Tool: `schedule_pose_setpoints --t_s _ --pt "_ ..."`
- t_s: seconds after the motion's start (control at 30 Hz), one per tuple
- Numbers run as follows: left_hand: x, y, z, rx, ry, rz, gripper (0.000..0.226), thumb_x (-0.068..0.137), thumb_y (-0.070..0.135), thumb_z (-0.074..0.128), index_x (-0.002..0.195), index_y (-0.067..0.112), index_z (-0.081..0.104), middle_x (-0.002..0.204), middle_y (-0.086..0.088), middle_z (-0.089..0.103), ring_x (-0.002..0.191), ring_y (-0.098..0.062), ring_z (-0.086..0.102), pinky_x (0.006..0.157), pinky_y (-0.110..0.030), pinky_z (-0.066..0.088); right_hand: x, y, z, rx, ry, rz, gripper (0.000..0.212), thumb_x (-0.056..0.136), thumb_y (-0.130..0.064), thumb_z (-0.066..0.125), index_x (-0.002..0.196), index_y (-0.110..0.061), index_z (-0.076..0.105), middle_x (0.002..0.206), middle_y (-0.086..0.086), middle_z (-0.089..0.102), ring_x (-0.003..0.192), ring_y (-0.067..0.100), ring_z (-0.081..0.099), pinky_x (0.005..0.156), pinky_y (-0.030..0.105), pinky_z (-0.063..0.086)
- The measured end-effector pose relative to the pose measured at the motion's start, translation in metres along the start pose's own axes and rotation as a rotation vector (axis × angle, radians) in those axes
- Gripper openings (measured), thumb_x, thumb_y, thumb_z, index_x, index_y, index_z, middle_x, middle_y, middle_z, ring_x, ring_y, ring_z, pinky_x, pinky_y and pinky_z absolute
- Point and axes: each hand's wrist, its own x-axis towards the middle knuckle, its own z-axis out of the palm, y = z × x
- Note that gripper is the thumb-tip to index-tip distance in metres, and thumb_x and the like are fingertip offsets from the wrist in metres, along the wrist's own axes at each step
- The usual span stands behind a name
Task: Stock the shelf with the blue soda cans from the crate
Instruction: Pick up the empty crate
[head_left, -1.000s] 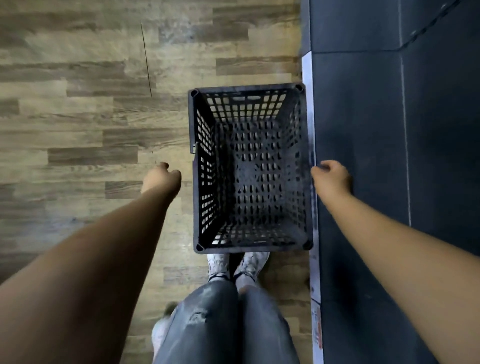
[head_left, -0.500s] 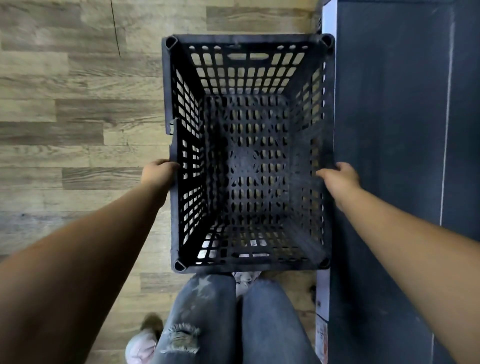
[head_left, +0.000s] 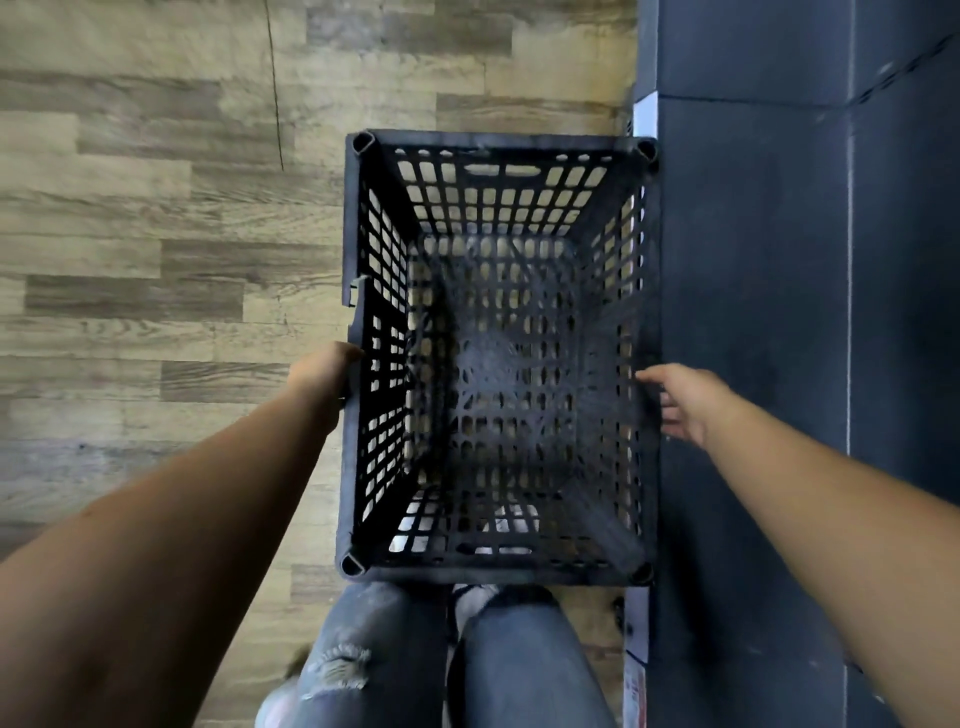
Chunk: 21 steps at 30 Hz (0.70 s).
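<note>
crate: black lattice plastic crate (head_left: 498, 358), frame centre, no cans inside
L hand (head_left: 324, 371): fingers wrapped on left rim
R hand (head_left: 685, 400): fingers spread, loose, at right rim
tip: grip both rims evenly, lift level

You look down on a black plastic lattice crate (head_left: 498, 140), a grey-brown wood-grain plank floor (head_left: 156, 234), dark grey matting (head_left: 753, 286) and faded blue ripped jeans (head_left: 363, 649).
</note>
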Motion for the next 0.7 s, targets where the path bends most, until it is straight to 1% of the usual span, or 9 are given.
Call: schedule_pose_setpoints --t_s 0.07,0.17,0.23,0.3,0.37,0.47,0.53,0.6,0.7 --pt "-0.016 0.011 -0.01 0.023 -0.03 0.022 0.012 0.085 0.012 0.053 0.096 0.007 0.055 0.09 -0.011 0.051 0.068 -0.02 0.049 0.06 -0.028 0.038 -0.017 -0.006 -0.005 -0.01 0.006 -0.005 0.039 0.088 -0.019 0.059 0.124 -0.007 0.054 0.112 0.013 0.06 0.092 0.026 0.058 0.061 0.028 0.044" --pt "-0.047 0.028 -0.03 0.081 -0.053 0.034 0.007 0.088 0.014 0.05 0.088 0.008 0.054 0.084 -0.011 0.052 0.064 -0.019 0.047 0.059 -0.026 0.036 -0.051 -0.016 -0.013 -0.048 0.015 -0.026 0.031 0.087 -0.019 0.06 0.116 -0.01 0.055 0.111 0.013 0.059 0.093 0.027 0.058 0.058 0.027 0.042" --pt "-0.071 0.039 -0.043 0.104 -0.062 0.033 0.009 0.089 0.014 0.048 0.092 0.007 0.053 0.08 -0.01 0.052 0.064 -0.02 0.048 0.058 -0.025 0.036 -0.077 -0.023 -0.02 -0.066 0.01 -0.029 0.034 0.086 -0.02 0.061 0.117 -0.01 0.054 0.11 0.013 0.06 0.1 0.029 0.058 0.059 0.028 0.044" --pt "-0.098 0.054 -0.058 0.125 -0.081 0.01 0.011 0.091 0.015 0.045 0.087 0.007 0.051 0.075 -0.008 0.049 0.063 -0.02 0.046 0.058 -0.025 0.035 -0.106 -0.03 -0.027 -0.081 -0.012 -0.046 0.028 0.087 -0.02 0.061 0.112 -0.011 0.053 0.096 0.011 0.059 0.087 0.027 0.058 0.058 0.027 0.041" --pt "-0.124 0.073 -0.072 0.141 -0.121 -0.036 0.019 0.094 0.015 0.039 0.079 0.008 0.047 0.074 -0.007 0.046 0.063 -0.019 0.044 0.059 -0.026 0.035 -0.131 -0.039 -0.034 -0.106 -0.032 -0.067 0.023 0.089 -0.02 0.06 0.105 -0.01 0.049 0.078 0.006 0.05 0.067 0.02 0.048 0.055 0.027 0.037" --pt "-0.16 0.103 -0.088 0.152 -0.171 -0.049 0.027 0.097 0.016 0.033 0.076 0.007 0.047 0.074 -0.008 0.048 0.065 -0.02 0.046 0.062 -0.027 0.036 -0.161 -0.056 -0.046 -0.132 -0.024 -0.142 0.023 0.087 -0.021 0.062 0.102 -0.008 0.051 0.078 0.008 0.05 0.067 0.022 0.047 0.058 0.027 0.04" --pt "-0.175 0.118 -0.097 0.138 -0.176 -0.025 0.031 0.099 0.017 0.032 0.075 0.007 0.048 0.073 -0.008 0.049 0.064 -0.02 0.046 0.059 -0.027 0.036 -0.181 -0.07 -0.054 -0.145 -0.02 -0.185 0.016 0.086 -0.019 0.061 0.091 -0.006 0.054 0.077 0.009 0.051 0.066 0.024 0.048 0.058 0.027 0.04" --pt "-0.189 0.132 -0.106 0.143 -0.198 0.014 0.031 0.099 0.018 0.032 0.076 0.007 0.049 0.073 -0.009 0.049 0.063 -0.02 0.045 0.059 -0.028 0.034 -0.202 -0.083 -0.06 -0.164 -0.017 -0.222 0.021 0.088 -0.017 0.058 0.072 -0.01 0.046 0.066 0.006 0.041 0.055 0.02 0.037 0.051 0.027 0.032" --pt "-0.208 0.153 -0.123 0.187 -0.218 0.07 0.033 0.099 0.02 0.031 0.073 0.008 0.047 0.068 -0.008 0.045 0.058 -0.019 0.037 0.055 -0.028 0.027 -0.233 -0.107 -0.068 -0.183 0.019 -0.275 0.03 0.09 -0.014 0.055 0.065 -0.013 0.039 0.059 0.004 0.035 0.049 0.016 0.03 0.046 0.025 0.024"
